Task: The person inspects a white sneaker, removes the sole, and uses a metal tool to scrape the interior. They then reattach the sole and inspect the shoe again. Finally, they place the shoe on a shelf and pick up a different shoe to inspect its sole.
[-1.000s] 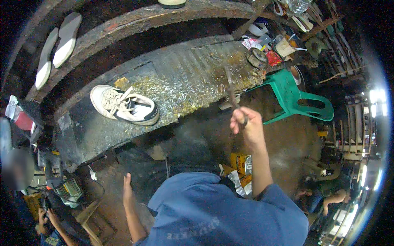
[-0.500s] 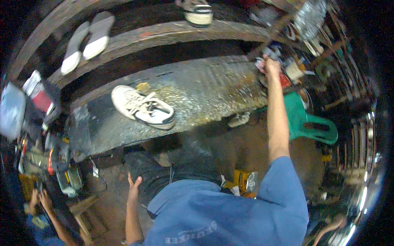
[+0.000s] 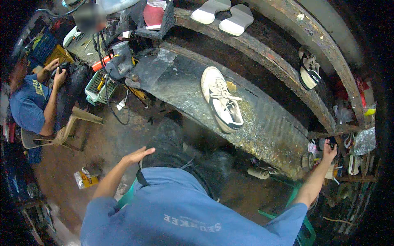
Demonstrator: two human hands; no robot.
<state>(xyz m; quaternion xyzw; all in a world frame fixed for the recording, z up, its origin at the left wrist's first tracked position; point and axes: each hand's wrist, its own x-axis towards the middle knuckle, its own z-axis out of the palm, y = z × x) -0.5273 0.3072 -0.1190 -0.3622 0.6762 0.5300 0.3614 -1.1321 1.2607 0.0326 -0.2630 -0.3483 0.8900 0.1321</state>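
A cream-white lace-up sneaker (image 3: 215, 84) with black trim lies on the worn, glue-stained bench (image 3: 186, 96) in front of me. My right hand (image 3: 329, 152) is stretched out past the bench's right end, beside a cluttered shelf. Its fingers are curled around something small and dark that I cannot make out. Next to it, on the bench end, stands a small round tin (image 3: 306, 161). My left hand (image 3: 139, 156) is held low by my thigh, fingers extended, with nothing in it.
Two pale shoe soles (image 3: 237, 20) and a matching sneaker (image 3: 310, 71) rest on the wooden ledge behind. Below the bench is another shoe (image 3: 258, 173). A co-worker (image 3: 30, 102) sits at left, handling something dark, near a pale green basket (image 3: 98, 88). A green stool (image 3: 305, 233) stands lower right.
My view has turned, so the bench and sneaker appear rotated clockwise. My right hand stays by the cluttered shelf end; the grey thing seen at it before no longer shows there.
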